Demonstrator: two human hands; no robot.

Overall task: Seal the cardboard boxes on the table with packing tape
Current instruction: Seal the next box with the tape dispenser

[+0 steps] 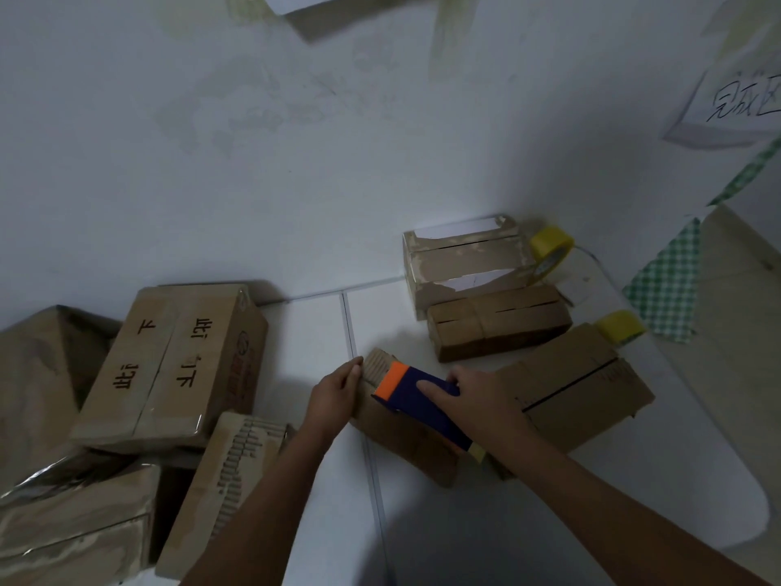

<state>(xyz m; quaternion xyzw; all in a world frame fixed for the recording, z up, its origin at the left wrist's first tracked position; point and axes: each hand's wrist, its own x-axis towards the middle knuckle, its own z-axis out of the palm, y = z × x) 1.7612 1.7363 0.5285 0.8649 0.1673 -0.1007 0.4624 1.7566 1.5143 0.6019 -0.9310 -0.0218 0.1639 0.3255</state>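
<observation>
A small brown cardboard box lies on the white table, a blue-and-orange tape dispenser flat on top; two yellow tape rolls (upright) stand behind other boxes.

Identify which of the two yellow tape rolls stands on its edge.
The far yellow tape roll, beside the torn white-patched cardboard box, stands on edge with its core facing sideways. The nearer yellow roll appears to lie flat behind the slit-topped cardboard box.
</observation>
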